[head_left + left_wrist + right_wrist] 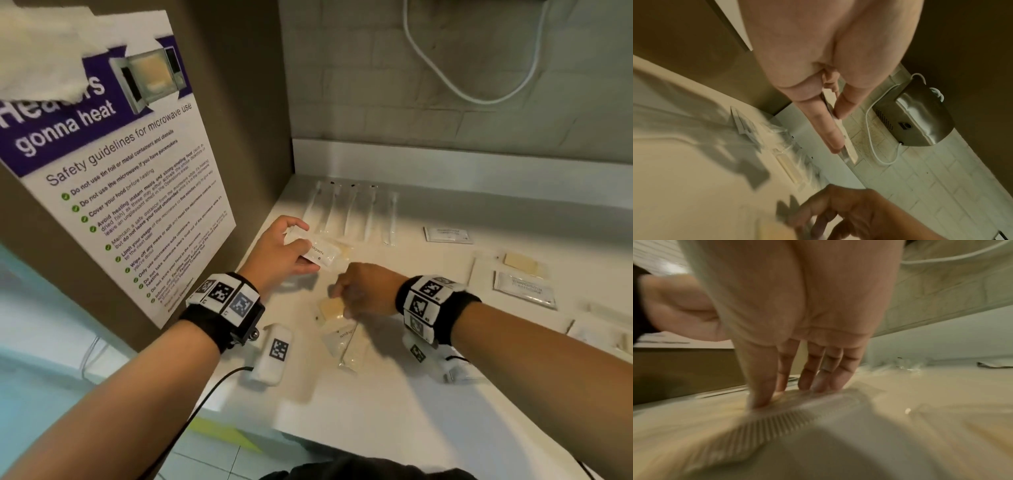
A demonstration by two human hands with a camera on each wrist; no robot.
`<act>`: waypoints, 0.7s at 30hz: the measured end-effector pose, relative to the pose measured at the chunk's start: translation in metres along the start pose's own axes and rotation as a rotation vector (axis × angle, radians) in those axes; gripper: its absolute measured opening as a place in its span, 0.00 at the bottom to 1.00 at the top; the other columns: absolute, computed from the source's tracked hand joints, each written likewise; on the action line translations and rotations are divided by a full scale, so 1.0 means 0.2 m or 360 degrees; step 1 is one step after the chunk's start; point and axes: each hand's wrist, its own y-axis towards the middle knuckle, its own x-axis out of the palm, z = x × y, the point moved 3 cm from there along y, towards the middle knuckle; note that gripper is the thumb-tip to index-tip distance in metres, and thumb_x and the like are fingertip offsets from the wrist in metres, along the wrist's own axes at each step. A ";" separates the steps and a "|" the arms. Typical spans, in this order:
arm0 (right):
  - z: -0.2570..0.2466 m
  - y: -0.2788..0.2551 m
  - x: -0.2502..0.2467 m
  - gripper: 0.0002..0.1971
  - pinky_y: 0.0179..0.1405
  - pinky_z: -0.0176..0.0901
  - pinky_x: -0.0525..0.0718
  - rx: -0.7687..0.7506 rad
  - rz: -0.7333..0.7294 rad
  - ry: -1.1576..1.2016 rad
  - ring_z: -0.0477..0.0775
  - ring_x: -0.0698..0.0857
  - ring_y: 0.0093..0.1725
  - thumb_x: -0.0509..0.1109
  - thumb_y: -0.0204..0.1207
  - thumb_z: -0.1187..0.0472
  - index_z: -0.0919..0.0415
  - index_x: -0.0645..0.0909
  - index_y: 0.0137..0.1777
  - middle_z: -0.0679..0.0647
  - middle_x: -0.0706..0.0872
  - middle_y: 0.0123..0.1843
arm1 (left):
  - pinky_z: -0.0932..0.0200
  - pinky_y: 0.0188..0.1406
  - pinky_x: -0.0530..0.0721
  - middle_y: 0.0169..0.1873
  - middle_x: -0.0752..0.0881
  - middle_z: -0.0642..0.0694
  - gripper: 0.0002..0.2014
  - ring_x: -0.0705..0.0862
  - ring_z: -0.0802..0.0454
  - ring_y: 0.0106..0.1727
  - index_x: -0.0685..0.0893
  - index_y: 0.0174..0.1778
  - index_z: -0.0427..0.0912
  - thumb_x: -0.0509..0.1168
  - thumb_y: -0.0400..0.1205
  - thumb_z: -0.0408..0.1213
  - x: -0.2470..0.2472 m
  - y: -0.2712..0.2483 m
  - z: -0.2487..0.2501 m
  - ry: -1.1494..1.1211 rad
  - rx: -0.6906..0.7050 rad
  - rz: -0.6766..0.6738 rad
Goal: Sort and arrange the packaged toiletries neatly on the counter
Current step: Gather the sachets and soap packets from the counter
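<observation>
My left hand (304, 247) pinches a small white toothpaste packet (322, 254) between thumb and fingers, held above the white counter (428, 394) near its back left corner. The left wrist view shows that left hand (835, 129) gripping the packet (851, 154) edge-on. My right hand (342, 298) curls down over a clear packet holding a tan item (331, 307). In the right wrist view the right hand (789, 391) pinches the upper edge of this clear, ribbed packet (818, 410), which still lies on the counter. Further clear packets (346, 346) lie just below it.
A row of long clear-wrapped items (352, 212) lies along the back. White sachets (447, 234) (524, 291) and a tan packet (520, 263) sit to the right. A brown panel with a poster (120, 171) walls the left side. A hand dryer (920, 116) hangs above.
</observation>
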 end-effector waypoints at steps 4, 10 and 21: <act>0.03 0.01 -0.03 0.15 0.60 0.48 0.82 -0.0033 0.0290 -0.0361 0.51 0.79 0.58 0.68 0.76 0.58 0.49 0.83 0.62 0.49 0.83 0.61 | 0.45 0.53 0.91 0.58 0.86 0.34 0.13 0.92 0.43 0.46 0.78 0.60 0.43 0.64 0.82 0.26 -0.01 -0.04 -0.03 -0.0023 0.0018 0.0064; -0.13 -0.09 0.11 0.09 0.51 0.46 0.82 -0.0262 -0.0068 -0.0231 0.48 0.78 0.42 0.74 0.72 0.56 0.57 0.81 0.50 0.48 0.78 0.45 | 0.54 0.44 0.92 0.58 0.85 0.31 0.12 0.91 0.42 0.46 0.77 0.62 0.41 0.64 0.84 0.26 -0.05 -0.08 -0.06 -0.0071 -0.0013 0.0091; -0.12 -0.13 0.09 0.09 0.55 0.49 0.83 -0.0182 -0.0036 -0.0379 0.57 0.83 0.53 0.67 0.76 0.63 0.60 0.80 0.56 0.55 0.84 0.54 | 0.55 0.42 0.92 0.64 0.81 0.36 0.12 0.90 0.41 0.54 0.80 0.50 0.51 0.65 0.82 0.26 -0.15 -0.12 0.02 0.0054 0.0158 0.0247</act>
